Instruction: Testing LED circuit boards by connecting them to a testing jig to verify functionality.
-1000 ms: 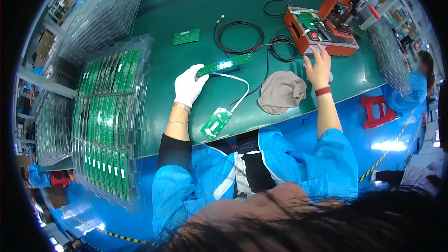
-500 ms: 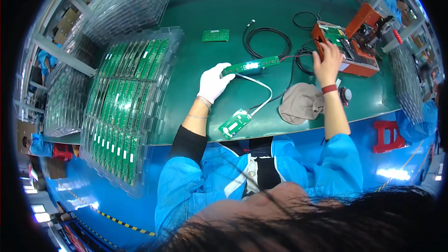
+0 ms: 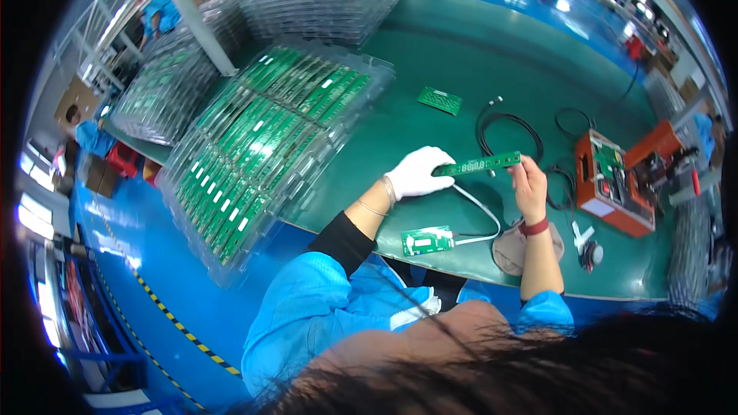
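I've got my gloved left hand [image 3: 417, 172] and bare right hand [image 3: 529, 182] both pinched on the long green circuit board [image 3: 477, 164], centre-right of frame (above the green table [image 3: 492, 54]), trays of boards [image 3: 269, 138] at left.

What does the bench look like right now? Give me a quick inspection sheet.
Surface: green bench, no damage seen.
Job's things: long green circuit board held off the bench at both ends; small green board near the front edge.
Clutter: grey cap; loose board; orange fixture.
Hands: left hand, white-gloved, and bare right hand both grip the long board.
Cables: white cable into the small board; black coil.
Surroundings: clear trays of boards at left.
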The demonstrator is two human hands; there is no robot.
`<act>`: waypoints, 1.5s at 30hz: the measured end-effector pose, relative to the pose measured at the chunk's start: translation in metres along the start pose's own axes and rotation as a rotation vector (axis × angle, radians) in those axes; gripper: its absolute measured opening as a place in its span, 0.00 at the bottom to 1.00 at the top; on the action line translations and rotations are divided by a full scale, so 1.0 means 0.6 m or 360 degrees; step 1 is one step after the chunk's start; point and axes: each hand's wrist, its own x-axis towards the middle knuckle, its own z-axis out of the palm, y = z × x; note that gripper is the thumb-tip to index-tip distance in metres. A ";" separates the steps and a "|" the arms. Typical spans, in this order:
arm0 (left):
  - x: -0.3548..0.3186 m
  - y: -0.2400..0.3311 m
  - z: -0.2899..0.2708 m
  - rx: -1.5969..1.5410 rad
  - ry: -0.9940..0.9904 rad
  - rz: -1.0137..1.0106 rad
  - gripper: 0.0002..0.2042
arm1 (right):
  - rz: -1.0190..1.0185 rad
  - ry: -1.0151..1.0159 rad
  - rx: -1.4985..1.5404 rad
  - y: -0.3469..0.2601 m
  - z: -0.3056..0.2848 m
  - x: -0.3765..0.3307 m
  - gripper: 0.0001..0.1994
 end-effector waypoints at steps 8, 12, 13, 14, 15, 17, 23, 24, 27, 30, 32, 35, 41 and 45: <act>-0.003 0.007 0.016 -0.0747 -0.0109 -0.0285 0.25 | 0.0216 -0.0191 -0.0056 -0.013 0.040 -0.007 0.09; 0.012 0.007 -0.021 -0.1500 0.0289 -0.0766 0.28 | 0.0295 -0.0107 -0.0225 -0.025 0.032 -0.005 0.08; 0.014 0.011 -0.027 -0.1749 0.0422 -0.0929 0.29 | 0.0325 -0.0079 -0.0279 -0.028 0.032 -0.006 0.08; 0.015 0.015 -0.029 -0.1743 0.0434 -0.0924 0.29 | 0.0314 -0.0084 -0.0276 -0.029 0.040 -0.007 0.08; 0.017 0.022 -0.026 -0.1553 0.0452 -0.0836 0.29 | 0.0091 -0.0035 -0.0336 -0.026 0.050 -0.008 0.08; 0.019 0.041 -0.012 -0.1160 0.0528 -0.0683 0.28 | -0.0376 0.0027 -0.0433 -0.018 0.075 -0.007 0.08; 0.024 0.092 0.021 -0.1273 0.0389 -0.0402 0.29 | -0.0427 -0.0594 -0.0736 -0.043 0.107 -0.037 0.08; 0.024 0.093 0.029 -0.1363 0.0362 -0.0418 0.29 | -0.0390 -0.0642 -0.0707 -0.050 0.104 -0.038 0.08; 0.024 0.103 0.023 -0.1525 0.0340 -0.0505 0.28 | -0.0279 -0.0764 -0.0569 -0.068 0.099 -0.033 0.07; 0.023 0.100 0.028 -0.1565 0.0314 -0.0535 0.28 | -0.0165 -0.0841 -0.0481 -0.059 0.101 -0.032 0.07; 0.023 0.095 0.038 -0.1480 0.0299 -0.0462 0.28 | -0.0131 -0.0879 -0.0511 -0.049 0.100 -0.034 0.07; 0.023 0.086 0.044 -0.1374 0.0327 -0.0377 0.28 | -0.0149 -0.0897 -0.0578 -0.041 0.103 -0.035 0.06; 0.022 0.092 0.033 -0.1189 0.0215 -0.0329 0.27 | -0.0360 -0.0825 -0.0713 -0.020 0.104 -0.043 0.05; 0.019 0.108 0.003 -0.1165 -0.0017 -0.0414 0.26 | -0.0483 -0.0827 -0.0727 -0.018 0.103 -0.048 0.05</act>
